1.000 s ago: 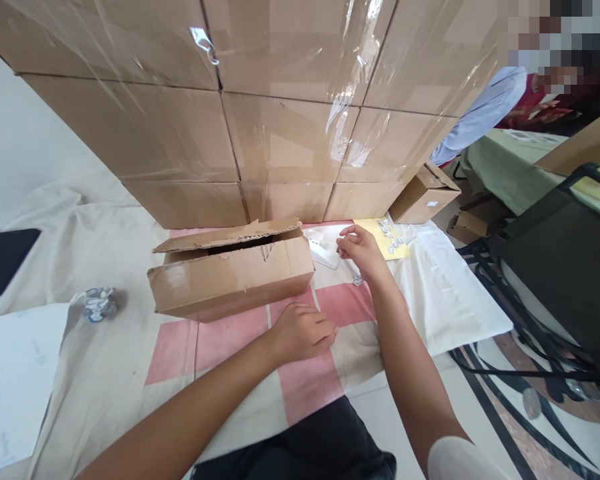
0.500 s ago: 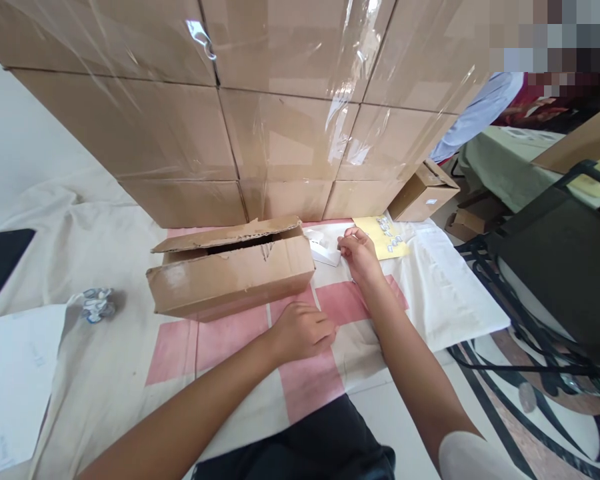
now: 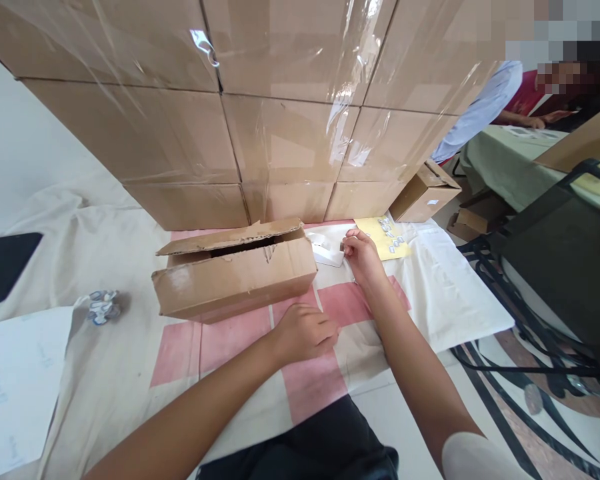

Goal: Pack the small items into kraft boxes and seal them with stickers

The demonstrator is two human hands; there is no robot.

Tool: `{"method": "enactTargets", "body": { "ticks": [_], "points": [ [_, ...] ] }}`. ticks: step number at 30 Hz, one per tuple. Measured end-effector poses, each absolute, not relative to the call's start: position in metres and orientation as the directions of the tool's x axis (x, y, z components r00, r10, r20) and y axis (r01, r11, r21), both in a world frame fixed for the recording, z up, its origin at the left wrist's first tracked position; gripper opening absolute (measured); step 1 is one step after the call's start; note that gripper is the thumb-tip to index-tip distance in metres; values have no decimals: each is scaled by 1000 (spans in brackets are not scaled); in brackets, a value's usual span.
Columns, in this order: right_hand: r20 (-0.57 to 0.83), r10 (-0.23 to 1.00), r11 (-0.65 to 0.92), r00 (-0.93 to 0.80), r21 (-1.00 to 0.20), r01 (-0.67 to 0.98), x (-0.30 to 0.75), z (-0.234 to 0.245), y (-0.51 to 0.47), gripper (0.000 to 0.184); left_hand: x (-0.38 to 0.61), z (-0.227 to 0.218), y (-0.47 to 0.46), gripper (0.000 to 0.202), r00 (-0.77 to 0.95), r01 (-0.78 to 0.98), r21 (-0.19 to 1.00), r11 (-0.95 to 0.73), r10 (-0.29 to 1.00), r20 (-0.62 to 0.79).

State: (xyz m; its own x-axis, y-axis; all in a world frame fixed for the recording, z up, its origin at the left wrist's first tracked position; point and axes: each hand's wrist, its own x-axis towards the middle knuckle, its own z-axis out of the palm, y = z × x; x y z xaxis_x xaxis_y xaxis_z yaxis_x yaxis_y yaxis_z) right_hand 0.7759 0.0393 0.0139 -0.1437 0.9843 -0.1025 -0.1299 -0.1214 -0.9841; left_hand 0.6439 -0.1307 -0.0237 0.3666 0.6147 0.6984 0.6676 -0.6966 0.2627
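Note:
My left hand (image 3: 305,333) rests on the pink and white cloth (image 3: 225,343) in a loose fist, and I see nothing in it. Just in front of it lies a long cardboard box (image 3: 240,283) with torn, partly raised top flaps. My right hand (image 3: 363,257) is beyond the box's right end, its thumb and fingertips pinched together. Those fingertips are at the end of a small white object (image 3: 327,255) that looks like a tape dispenser. Whatever they pinch is too small to make out. A yellow sheet (image 3: 383,239) with several small stickers lies behind my right hand.
Stacked, plastic-wrapped cartons (image 3: 290,137) form a wall at the back. A smaller carton (image 3: 427,193) stands right of them. At left are a black phone-like slab (image 3: 10,267), crumpled pieces (image 3: 103,307) and white paper (image 3: 25,387). A dark chair (image 3: 555,267) stands at right; people are beyond.
The whole view has shifted slightly, so things appear a little further right. Both hands keep nearly the same pose and place.

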Motion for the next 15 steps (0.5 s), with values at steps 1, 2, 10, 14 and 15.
{"method": "enactTargets", "body": {
  "ticks": [1,2,10,14,15],
  "points": [
    [-96,986,-113,-134,-985,-129,776,15,39,23,644,-24,-131,41,366,667,263,-697,615,699],
    [-89,988,-105,-126,-986,-128,776,16,38,23,644,-24,-131,41,366,666,264,-698,614,700],
    [-22,983,-11,-180,-998,66,788,28,39,23,644,-26,-130,40,367,660,267,-702,611,701],
    [-72,970,-61,-232,-997,53,791,25,42,26,643,-27,-130,38,370,654,271,-707,610,701],
    [-69,968,-63,-241,-997,32,790,23,43,29,643,-27,-130,37,370,653,271,-708,610,700]
  ]
}}
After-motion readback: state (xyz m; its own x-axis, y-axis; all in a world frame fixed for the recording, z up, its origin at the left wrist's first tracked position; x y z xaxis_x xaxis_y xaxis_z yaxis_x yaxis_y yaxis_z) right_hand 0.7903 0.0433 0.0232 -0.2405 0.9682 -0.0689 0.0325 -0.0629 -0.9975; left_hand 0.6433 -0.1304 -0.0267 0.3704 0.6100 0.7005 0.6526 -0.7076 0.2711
